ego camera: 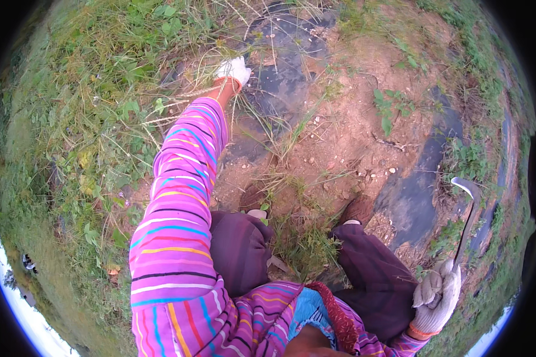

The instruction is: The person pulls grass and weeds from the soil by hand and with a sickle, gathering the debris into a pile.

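Note:
My left hand [233, 71], in a white knit glove with an orange cuff, reaches far forward to the ground. Its fingers look curled, and long grass stalks [178, 96] lie around the glove and wrist. Whether any stalk is in its grasp is hidden. Beside the glove is a dark plastic mulch sheet [274, 87], partly covered with soil. At the lower right, my right hand [437, 294], also gloved, is closed around a sickle [466, 223]. The sickle's narrow blade points away from me and its tip hooks to the left. The handle is mostly hidden by the glove.
Dense grass and weeds [94, 134] cover the left side. Reddish soil [339, 129] with small stones and a leafy plant [386, 109] lies ahead. Another mulch strip [411, 196] runs on the right. A grass clump [310, 245] grows between my bent legs.

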Tool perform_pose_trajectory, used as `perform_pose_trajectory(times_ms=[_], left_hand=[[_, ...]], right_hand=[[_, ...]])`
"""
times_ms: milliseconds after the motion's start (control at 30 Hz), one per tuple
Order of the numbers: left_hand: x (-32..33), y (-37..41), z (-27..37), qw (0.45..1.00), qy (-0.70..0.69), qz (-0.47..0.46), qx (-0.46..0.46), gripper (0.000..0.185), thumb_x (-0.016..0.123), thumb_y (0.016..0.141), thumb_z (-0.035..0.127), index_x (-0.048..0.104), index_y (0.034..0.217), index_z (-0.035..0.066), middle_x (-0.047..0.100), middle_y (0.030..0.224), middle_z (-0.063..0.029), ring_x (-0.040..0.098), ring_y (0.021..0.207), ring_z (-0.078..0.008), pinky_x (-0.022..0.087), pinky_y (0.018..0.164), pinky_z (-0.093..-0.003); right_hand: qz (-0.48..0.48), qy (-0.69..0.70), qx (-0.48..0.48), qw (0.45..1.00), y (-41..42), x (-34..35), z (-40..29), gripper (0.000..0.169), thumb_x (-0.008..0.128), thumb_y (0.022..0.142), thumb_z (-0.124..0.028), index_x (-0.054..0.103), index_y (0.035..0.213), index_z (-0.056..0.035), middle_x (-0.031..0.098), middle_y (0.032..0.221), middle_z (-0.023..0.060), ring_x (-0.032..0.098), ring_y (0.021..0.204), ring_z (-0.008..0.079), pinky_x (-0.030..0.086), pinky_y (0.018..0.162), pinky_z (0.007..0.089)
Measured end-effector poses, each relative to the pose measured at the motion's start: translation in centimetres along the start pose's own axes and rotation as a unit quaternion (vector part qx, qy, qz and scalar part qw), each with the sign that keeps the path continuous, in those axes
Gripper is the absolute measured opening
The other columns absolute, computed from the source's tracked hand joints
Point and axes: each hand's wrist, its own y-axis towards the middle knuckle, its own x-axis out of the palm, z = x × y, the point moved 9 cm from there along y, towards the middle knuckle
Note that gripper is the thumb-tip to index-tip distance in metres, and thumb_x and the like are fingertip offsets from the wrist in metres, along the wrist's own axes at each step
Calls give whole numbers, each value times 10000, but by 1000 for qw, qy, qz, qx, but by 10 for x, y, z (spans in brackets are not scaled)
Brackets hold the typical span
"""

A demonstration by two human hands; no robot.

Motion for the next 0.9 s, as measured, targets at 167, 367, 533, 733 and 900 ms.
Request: perform_pose_trajectory(times_ms=[167,367,533,733,900], left_hand=[[-2,42,55,998,-13,18,67,621,490,856,476,464,1285,28,600,1135,-241,576,1053,-398,474,869,-457],[21,84,57,967,-189,75,152,511,439,905,460,595,1168,52,611,1154,-188,574,1070,-365,451,912,-413],[39,64,78,997,-28,7,74,486,385,915,438,665,993,50,645,1025,-203,603,971,-387,466,860,-455],[32,55,74,996,-37,14,76,492,388,907,419,672,943,19,644,988,-228,611,950,-389,467,850,-456],[109,-72,131,964,-108,-137,200,511,398,903,424,660,924,-14,639,957,-245,599,929,-408,458,843,-462]], right_hand=[[20,-14,24,999,11,0,2,233,496,945,-193,414,1069,-14,454,671,58,450,436,142,401,328,274],[8,-21,42,999,20,17,3,202,532,924,-171,423,986,-13,428,663,53,441,431,132,410,332,283],[18,-5,34,999,18,6,2,196,532,923,-170,421,952,-11,423,659,52,434,427,131,404,333,289],[-13,-9,30,999,10,11,2,196,536,923,-172,419,932,-16,416,648,47,429,426,129,397,333,288],[-7,-8,6,1000,4,13,-1,188,530,925,-169,421,958,-18,418,648,43,430,427,129,398,337,284]])
